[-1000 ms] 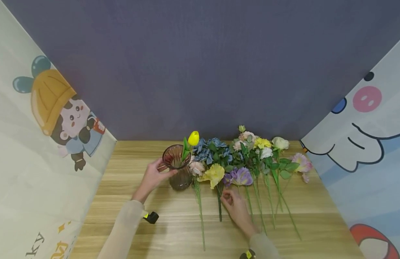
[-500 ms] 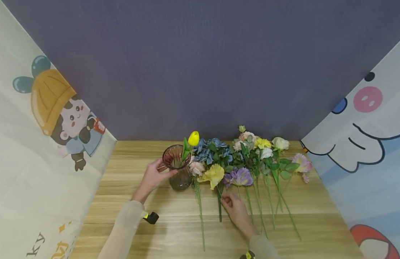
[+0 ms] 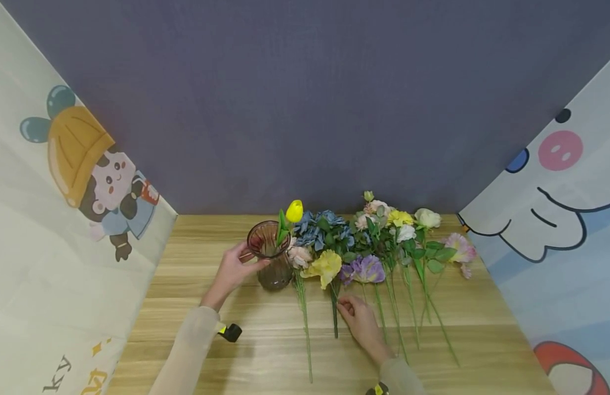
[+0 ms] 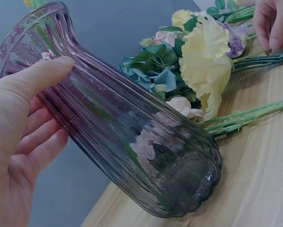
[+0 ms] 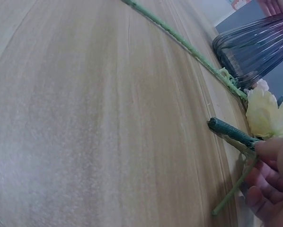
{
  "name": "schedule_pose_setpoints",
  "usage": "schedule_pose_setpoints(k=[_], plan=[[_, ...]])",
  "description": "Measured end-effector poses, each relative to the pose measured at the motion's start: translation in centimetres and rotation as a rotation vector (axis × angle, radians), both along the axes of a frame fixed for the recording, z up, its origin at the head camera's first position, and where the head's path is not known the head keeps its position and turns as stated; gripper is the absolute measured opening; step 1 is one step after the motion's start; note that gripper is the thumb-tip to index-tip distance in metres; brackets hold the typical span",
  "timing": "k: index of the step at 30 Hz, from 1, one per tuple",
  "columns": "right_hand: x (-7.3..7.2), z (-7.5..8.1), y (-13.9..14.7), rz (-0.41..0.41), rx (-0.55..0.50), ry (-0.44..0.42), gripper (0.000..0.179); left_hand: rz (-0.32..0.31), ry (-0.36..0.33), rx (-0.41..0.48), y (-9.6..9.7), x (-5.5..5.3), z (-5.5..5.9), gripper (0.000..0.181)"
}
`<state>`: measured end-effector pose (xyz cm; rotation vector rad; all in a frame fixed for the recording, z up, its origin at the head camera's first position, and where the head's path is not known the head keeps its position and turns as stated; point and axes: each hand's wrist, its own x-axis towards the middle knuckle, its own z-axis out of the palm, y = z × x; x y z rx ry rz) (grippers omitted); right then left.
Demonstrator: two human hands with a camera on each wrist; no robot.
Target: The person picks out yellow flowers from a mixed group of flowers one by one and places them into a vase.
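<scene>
My left hand (image 3: 238, 270) grips a ribbed, purple-tinted glass vase (image 4: 127, 127) near its neck, thumb on the near side and fingers behind. A yellow tulip (image 3: 295, 210) with green leaves stands in the vase and leans right; its stem shows through the glass. My right hand (image 3: 360, 323) pinches a thin green flower stem (image 5: 234, 191) between thumb and fingers, beside a thick dark green stem (image 5: 230, 132). Just above that hand lie a ruffled yellow flower (image 3: 325, 267) and a purple flower (image 3: 368, 269). Fingers hide where the thin stem runs upward.
Blue flowers (image 3: 312, 233), a pale pink flower (image 3: 300, 256), a white rose (image 3: 427, 218) and a pink flower (image 3: 460, 248) lie in a row on the wooden table (image 3: 265, 356), stems toward me. A dark panel (image 3: 314, 109) rises behind; printed cloths flank both sides.
My right hand has shifted very slightly down over the stems. My left hand, the vase and the tulip hold their place.
</scene>
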<state>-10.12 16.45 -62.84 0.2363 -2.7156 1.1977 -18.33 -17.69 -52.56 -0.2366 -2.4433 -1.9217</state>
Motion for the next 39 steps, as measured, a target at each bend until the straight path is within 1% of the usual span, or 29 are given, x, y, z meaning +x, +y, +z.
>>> schedule_pose_setpoints(k=[2,4,10,13,15,19,24,28,34,39], plan=[[0.0,0.0,0.0,-0.001,0.003,0.003,0.007,0.001,-0.006,-0.009,0.1,0.0,0.1,0.057],[0.0,0.0,0.0,-0.001,0.005,0.001,0.009,0.002,-0.012,-0.017,0.2,0.1,0.5,0.057],[0.0,0.1,-0.1,0.003,-0.004,-0.004,0.005,-0.01,-0.026,-0.022,0.7,1.1,2.9,0.055],[0.0,0.2,-0.1,-0.002,-0.011,-0.009,0.004,-0.017,-0.03,-0.017,0.8,1.4,3.6,0.055],[-0.1,0.3,-0.1,-0.011,-0.016,-0.015,0.004,-0.017,-0.03,-0.017,0.8,1.5,3.7,0.056],[-0.1,0.2,-0.1,-0.02,-0.016,-0.022,0.005,-0.012,-0.029,-0.018,0.9,1.4,3.6,0.057],[-0.1,0.2,-0.1,-0.016,-0.016,-0.003,0.005,-0.005,-0.03,-0.021,0.9,1.3,3.4,0.057],[-0.1,0.4,-0.2,-0.016,-0.023,0.009,0.007,-0.009,-0.023,-0.028,0.9,1.3,3.5,0.057],[-0.1,1.1,-0.5,-0.02,-0.048,-0.007,0.008,-0.013,-0.012,-0.016,0.9,1.3,3.5,0.056],[0.0,1.4,-0.6,-0.013,-0.067,0.014,0.008,-0.02,-0.006,-0.012,0.9,1.5,3.7,0.055]])
